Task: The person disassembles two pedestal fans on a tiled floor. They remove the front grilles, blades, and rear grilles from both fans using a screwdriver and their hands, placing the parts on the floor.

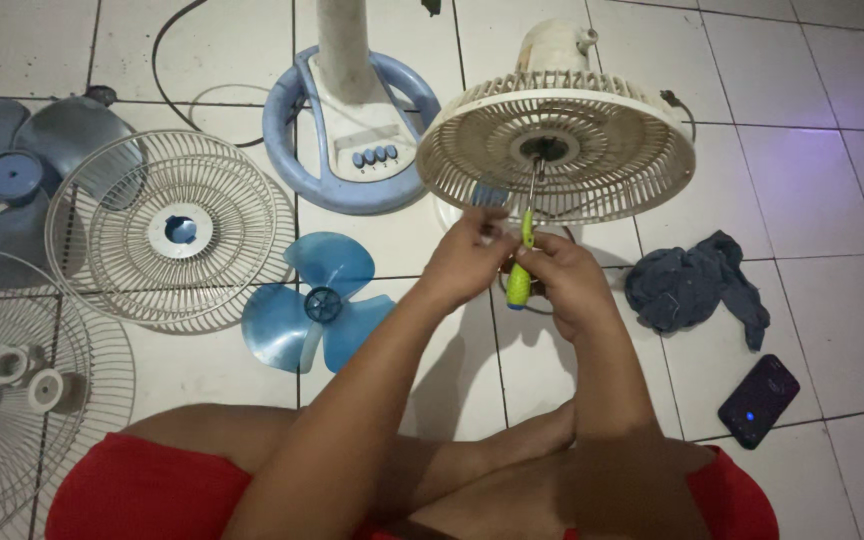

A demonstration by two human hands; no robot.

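Now, screwdriver (522, 268) between both hands.

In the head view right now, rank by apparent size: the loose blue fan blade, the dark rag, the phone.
1. blue fan blade
2. dark rag
3. phone
All lie on the floor at similar distance.

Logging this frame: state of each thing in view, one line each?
Rear fan guard: on the motor, blade off.
Screwdriver: held upright, tip at the hub.
Right hand: gripping the screwdriver.
Left hand: at the screwdriver shaft.
Blue blade: loose on the floor.
Front grille: detached, lying flat.
Phone: screen lit.
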